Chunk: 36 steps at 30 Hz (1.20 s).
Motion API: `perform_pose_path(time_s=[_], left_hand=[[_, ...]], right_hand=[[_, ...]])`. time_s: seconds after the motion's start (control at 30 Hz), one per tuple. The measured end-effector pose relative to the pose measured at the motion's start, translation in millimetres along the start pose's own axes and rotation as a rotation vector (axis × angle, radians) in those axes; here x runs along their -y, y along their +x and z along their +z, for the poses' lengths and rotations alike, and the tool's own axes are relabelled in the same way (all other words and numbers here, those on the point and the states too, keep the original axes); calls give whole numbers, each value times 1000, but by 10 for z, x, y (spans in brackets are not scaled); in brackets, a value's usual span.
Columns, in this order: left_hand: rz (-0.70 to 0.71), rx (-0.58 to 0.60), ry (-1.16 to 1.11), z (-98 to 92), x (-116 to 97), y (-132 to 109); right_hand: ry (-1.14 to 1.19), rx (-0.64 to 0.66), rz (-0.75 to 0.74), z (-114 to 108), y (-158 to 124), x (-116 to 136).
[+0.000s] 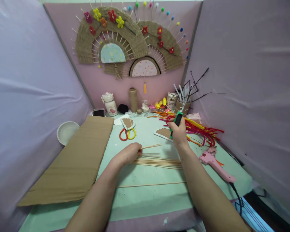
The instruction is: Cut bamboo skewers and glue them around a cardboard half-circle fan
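My left hand (130,152) is closed on a few short thin wooden sticks (151,146), whose ends point right. Just below it, a bundle of longer wooden sticks (157,162) lies across the table. My right hand (180,132) is wrapped round pliers (178,118) with green and black handles, held up with their metal tip pointing away from me. The tip is apart from the sticks. Nearer to me, a single long stick (151,185) lies on its own, its right end hidden by my right forearm.
On the left lie a cardboard sheet (70,161) and a white plate (67,132). Scissors (127,133) rest in the middle. To the right are red and yellow pipe cleaners (200,129) and a pink glue gun (217,164) with a cord. Twine (133,100) stands at the back.
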State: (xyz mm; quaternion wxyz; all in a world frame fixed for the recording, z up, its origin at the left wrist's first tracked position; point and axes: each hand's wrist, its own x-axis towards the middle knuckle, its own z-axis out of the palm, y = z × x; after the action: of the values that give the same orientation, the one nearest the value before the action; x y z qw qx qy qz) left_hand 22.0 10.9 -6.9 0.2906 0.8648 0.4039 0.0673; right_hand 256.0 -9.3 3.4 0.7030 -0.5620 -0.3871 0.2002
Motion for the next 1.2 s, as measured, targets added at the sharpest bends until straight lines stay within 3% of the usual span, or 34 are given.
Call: perform_pose_path(time_s=[0.17, 0.3, 0.4, 0.57, 0.8, 1.2], left_hand=[[-128, -227, -60, -116, 108, -7], [-151, -579, -174, -234, 135, 38], [-84, -772, -457, -281, 145, 72], [43, -939, -902, -267, 103, 103], [214, -805, -1168, -124, -86, 154], [194, -865, -1027, 4, 20, 297]], right_hand=[[84, -85, -89, -11, -33, 113], [122, -119, -127, -29, -29, 125], [79, -113, -128, -29, -27, 106], [124, -106, -112, -7, -56, 142], [74, -72, -96, 3, -103, 218], [97, -54, -95, 17, -123, 220]])
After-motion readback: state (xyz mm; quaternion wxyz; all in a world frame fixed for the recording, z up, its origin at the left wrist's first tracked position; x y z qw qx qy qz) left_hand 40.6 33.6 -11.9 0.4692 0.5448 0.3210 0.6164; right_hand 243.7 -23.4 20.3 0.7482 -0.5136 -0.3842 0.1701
